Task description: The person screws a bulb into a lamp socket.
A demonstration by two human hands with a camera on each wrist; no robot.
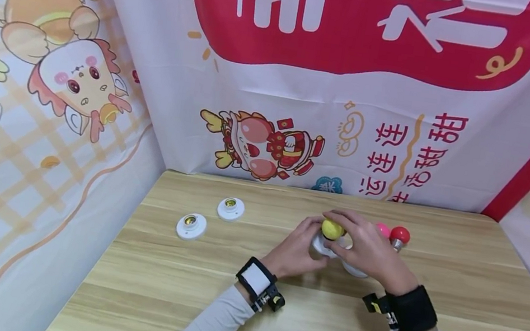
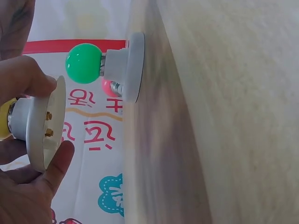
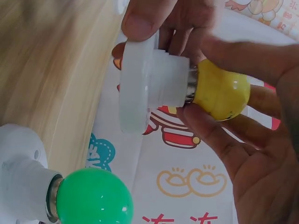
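Observation:
Above the table, my left hand (image 1: 297, 252) grips a round white lamp holder (image 3: 135, 88) by its edge, the base tilted off the tabletop. A yellow bulb (image 3: 224, 91) sits in the holder's socket, with a little of its metal cap showing. The fingers and thumb of my right hand (image 1: 367, 249) pinch that bulb from both sides. In the left wrist view the holder's underside shows two brass screws. Beside the hands, a green bulb (image 2: 84, 63) is seated in another white lamp holder (image 2: 135, 67) on the table; in the head view my right hand hides the bulb.
On the left of the table (image 1: 136, 283) lie two white lamp holders without bulbs, a nearer holder (image 1: 191, 227) and a farther holder (image 1: 230, 209). A red bulb (image 1: 400, 234) and a pink bulb (image 1: 382, 229) lie behind my right hand. A printed cloth (image 1: 276, 88) hangs at the back edge.

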